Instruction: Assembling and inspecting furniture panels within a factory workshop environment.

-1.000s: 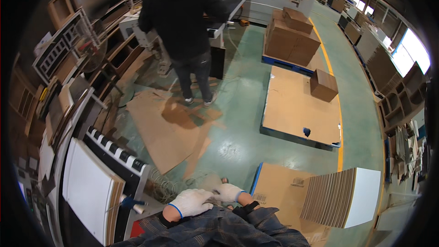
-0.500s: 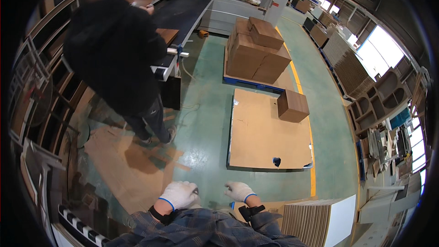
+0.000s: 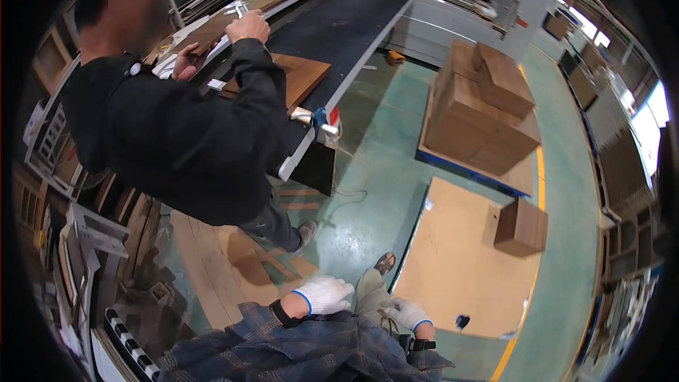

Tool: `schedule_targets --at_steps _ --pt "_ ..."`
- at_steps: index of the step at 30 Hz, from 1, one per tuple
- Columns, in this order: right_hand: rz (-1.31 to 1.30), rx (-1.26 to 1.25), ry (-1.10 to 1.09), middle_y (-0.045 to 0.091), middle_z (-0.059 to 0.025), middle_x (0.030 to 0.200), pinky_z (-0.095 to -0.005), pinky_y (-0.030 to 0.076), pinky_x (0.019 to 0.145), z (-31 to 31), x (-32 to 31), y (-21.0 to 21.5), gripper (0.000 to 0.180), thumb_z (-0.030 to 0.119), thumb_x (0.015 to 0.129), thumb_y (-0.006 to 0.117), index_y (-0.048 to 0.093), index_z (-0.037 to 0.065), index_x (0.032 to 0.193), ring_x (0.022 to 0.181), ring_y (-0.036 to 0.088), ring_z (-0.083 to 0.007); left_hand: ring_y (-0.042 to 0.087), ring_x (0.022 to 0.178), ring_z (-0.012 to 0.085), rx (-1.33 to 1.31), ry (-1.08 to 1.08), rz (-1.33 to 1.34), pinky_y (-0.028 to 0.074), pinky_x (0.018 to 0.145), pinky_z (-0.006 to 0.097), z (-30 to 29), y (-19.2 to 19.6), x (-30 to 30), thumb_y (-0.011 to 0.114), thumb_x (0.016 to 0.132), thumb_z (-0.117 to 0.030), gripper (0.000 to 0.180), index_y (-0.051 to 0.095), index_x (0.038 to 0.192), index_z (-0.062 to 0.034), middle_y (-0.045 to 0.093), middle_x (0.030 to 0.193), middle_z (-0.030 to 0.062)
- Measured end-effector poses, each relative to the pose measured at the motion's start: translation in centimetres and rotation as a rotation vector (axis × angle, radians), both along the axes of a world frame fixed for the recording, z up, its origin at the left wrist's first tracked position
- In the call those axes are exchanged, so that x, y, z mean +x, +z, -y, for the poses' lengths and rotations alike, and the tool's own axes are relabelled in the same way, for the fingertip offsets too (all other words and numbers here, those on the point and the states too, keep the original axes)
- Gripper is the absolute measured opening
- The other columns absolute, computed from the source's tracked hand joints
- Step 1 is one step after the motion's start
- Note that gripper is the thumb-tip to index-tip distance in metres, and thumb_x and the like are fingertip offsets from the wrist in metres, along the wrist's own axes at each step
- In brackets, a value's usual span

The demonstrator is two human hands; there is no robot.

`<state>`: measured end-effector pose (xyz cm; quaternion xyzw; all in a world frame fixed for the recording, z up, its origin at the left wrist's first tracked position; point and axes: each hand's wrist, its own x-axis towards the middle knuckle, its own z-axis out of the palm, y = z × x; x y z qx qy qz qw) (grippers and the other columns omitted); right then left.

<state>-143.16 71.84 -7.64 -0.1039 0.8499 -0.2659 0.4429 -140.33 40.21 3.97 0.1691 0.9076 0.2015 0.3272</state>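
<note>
My left hand [image 3: 325, 295], in a white knitted glove with a blue cuff edge, hangs in front of my body. Its fingers bend downward and the fingertips are hidden; no held thing shows. Lower and to the right is my right hand [image 3: 408, 313], gloved the same way, its fingers loosely bent and apart with nothing visible in them. It is close to my light trouser leg [image 3: 370, 297] and some hanging cords. One shoe [image 3: 385, 263] of mine is on the green floor beside a low stack topped with a tan sheet [image 3: 453, 262].
A wooden box [image 3: 522, 228] sits on that sheet. Larger brown boxes [image 3: 481, 117] stand on a blue pallet behind. At left, a person in black [image 3: 177, 141] holds a brown panel and a caliper-like tool beside a dark machine table [image 3: 318, 28]. Cardboard [image 3: 212, 255] covers floor nearby.
My view has swung left and forward, bringing the person and machine table closer. My shoe now shows, and my right hand is lower by my leg. The person's raised hands and tool have come into view.
</note>
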Motion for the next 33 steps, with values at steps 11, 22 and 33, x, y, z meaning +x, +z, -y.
schedule_targets --at_steps 11,22,33 --pt "-0.318 0.031 0.255 0.079 -0.0222 0.112 -0.0466 0.059 0.096 -1.0 -37.5 4.2 0.042 0.040 0.096 0.071 0.076 0.009 0.124 0.109 0.075 -0.0410 0.063 0.131 0.0416 0.218 0.610 -0.283 0.050 0.112 0.049 -3.9 4.3 -24.9 0.063 0.103 -0.041 0.056 0.060 0.147 -0.0072 0.066 0.141 0.0224" --pt "-0.461 -0.596 0.346 0.078 -0.0205 0.115 -0.0397 0.059 0.097 18.3 -61.1 8.1 0.038 0.021 0.097 0.077 0.071 0.001 0.129 0.107 0.078 -0.0318 0.054 0.144 0.0430 0.017 1.464 -0.893 0.045 0.120 0.049 7.5 0.5 -43.9 0.078 0.093 -0.035 0.078 0.049 0.158 -0.0032 0.055 0.157 0.0258" --pt "-0.280 -0.804 0.450 0.076 -0.0232 0.124 -0.0385 0.058 0.100 46.0 -76.8 7.2 0.054 0.025 0.100 0.078 0.062 -0.006 0.141 0.111 0.075 -0.0285 0.042 0.151 0.0452 -0.619 2.237 -0.827 0.034 0.125 0.056 20.2 -0.4 -49.5 0.082 0.090 -0.039 0.096 0.035 0.164 -0.0021 0.044 0.163 0.0280"
